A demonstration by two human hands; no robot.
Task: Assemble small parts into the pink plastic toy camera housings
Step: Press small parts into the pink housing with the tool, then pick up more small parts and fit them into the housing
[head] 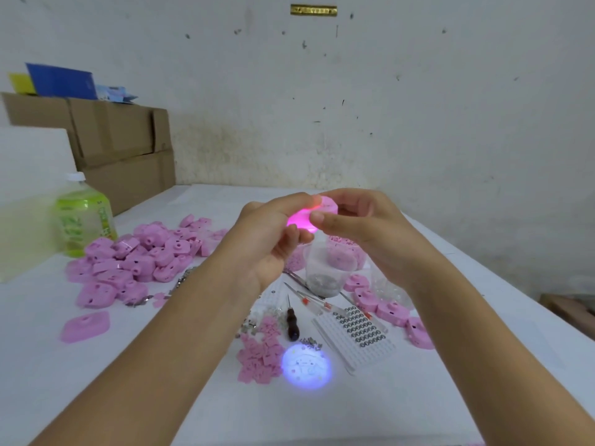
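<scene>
Both my hands hold one pink camera housing [302, 220] up above the table; it glows bright pink from inside. My left hand [273, 233] grips its left side, thumb on top. My right hand [357, 226] pinches its right side with thumb and fingers. A round bluish picture of light [306, 365] falls on the white table [128, 381] below. A heap of pink housings [138, 255] lies at the left, one single housing [85, 326] nearer me, and several more housings [386, 307] at the right. Small pink parts [260, 352] lie in a pile in the middle.
A clear cup [325, 272] and tubs of pink parts stand under my hands. An awl [292, 323], tweezers, red-tipped tools and a white tray of small rings [357, 336] lie beside them. A green bottle [82, 217] and cardboard boxes [119, 146] are at the left.
</scene>
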